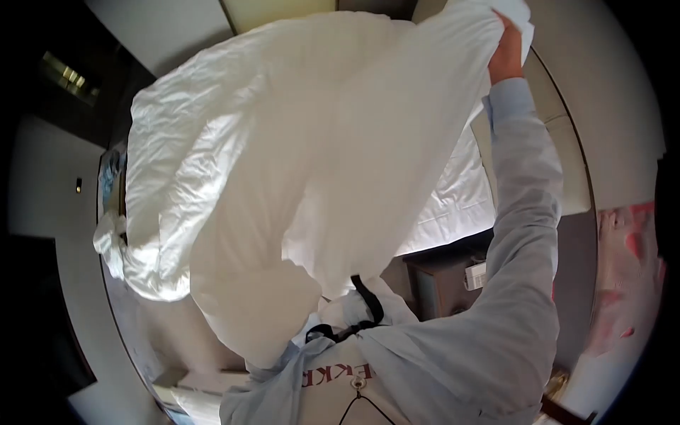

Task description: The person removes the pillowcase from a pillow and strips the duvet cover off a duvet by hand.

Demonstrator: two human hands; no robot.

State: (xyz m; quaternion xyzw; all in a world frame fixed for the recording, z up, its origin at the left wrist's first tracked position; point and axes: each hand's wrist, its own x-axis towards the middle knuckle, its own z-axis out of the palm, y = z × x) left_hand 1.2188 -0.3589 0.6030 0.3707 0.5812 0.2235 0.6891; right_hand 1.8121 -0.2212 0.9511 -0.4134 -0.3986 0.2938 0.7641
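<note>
A large white duvet (304,120) spreads over the bed and hangs down in front of my body. At the upper right, my right hand (507,51) is raised with the arm stretched out, its fingers closed on the duvet's edge. The duvet rises in a slanting sheet toward that hand. My left hand does not show; the duvet covers the area by my left sleeve. Under the lifted side, a white bed sheet (457,195) shows between the duvet and my right sleeve.
A light padded headboard (570,159) stands along the right of the bed. A dark nightstand (443,280) with a white box (475,276) is near my right elbow. Red-and-white patterned fabric (623,269) is at the far right. Cabinet panels are behind the bed.
</note>
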